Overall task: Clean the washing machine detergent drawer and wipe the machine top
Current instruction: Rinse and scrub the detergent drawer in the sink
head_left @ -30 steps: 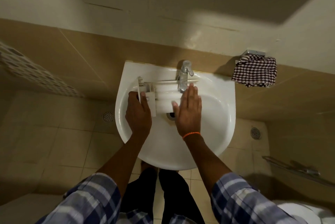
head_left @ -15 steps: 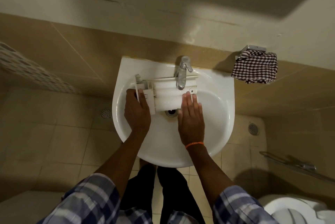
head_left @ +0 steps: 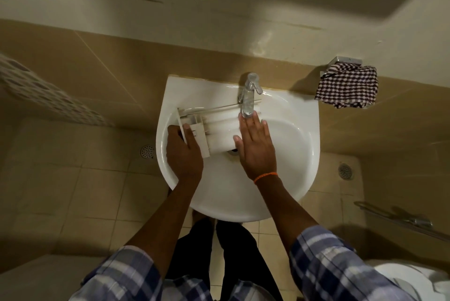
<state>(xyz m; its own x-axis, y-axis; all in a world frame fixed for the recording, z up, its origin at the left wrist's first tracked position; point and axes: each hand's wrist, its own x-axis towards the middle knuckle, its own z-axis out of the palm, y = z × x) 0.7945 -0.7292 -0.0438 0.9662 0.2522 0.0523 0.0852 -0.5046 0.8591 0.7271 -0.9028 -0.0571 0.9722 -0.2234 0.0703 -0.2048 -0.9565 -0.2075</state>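
Head view: two hands on one detergent drawer (head_left: 220, 130) in one sink (head_left: 292, 154), left hand (head_left: 183, 152) gripping, right hand (head_left: 255, 147) flat.

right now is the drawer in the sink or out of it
In: the drawer lies across the sink basin under the tap, both hands on it.

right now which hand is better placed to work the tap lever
Right. The right hand lies flat on the detergent drawer, fingertips just under the tap. The left hand grips the drawer's left end, steadying it.
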